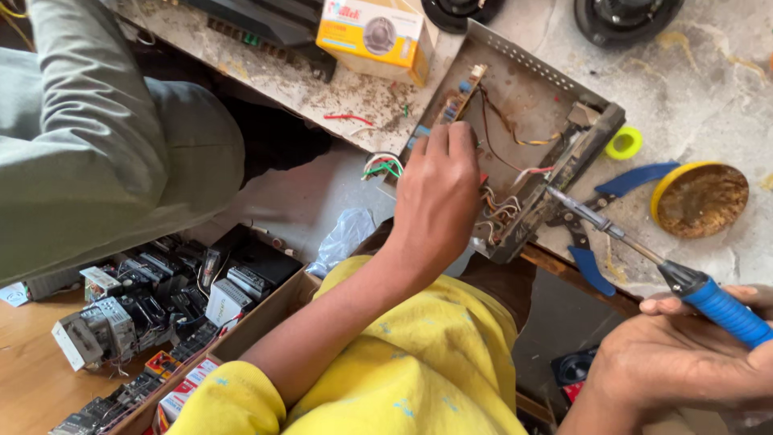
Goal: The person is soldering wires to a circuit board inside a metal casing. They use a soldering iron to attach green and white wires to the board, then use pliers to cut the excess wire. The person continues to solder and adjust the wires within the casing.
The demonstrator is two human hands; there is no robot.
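So the left hand [435,193] is pressed down on the near edge of an open metal chassis [523,97], fingers curled over the side where a small circuit board [457,101] runs along the wall. It's bracing the chassis more than gripping it, and I can't tell whether the fingertips are pinching anything underneath. The chassis sits at the edge of a dirty stone workbench [708,64], one corner hanging out past the lip.

The right hand [684,362] is closed around the blue handle of a soldering iron [644,254], holding it low at the back end. The iron's tip points into the near corner of the chassis, right at a messy bundle of thin wires [501,211].

My read on handling: the chassis looks like thin sheet metal, light and stiff, probably with sharp edges, so holding it by the rim is the sane spot. The wires are soft and fiddly and the joints look fragile, so tugging seems like a bad idea. The iron should only be held by the blue grip, since the metal shaft is likely hot.

Around it: blue-handled pliers [588,242] lie under the iron, a yellow tin of brown paste [700,200] and a small yellow-green tape roll [624,143] sit just beside. A yellow carton [374,36] sits further back, and a cardboard box of old parts [161,306] is on the floor. Someone else's grey sleeve [97,137] is on the left.
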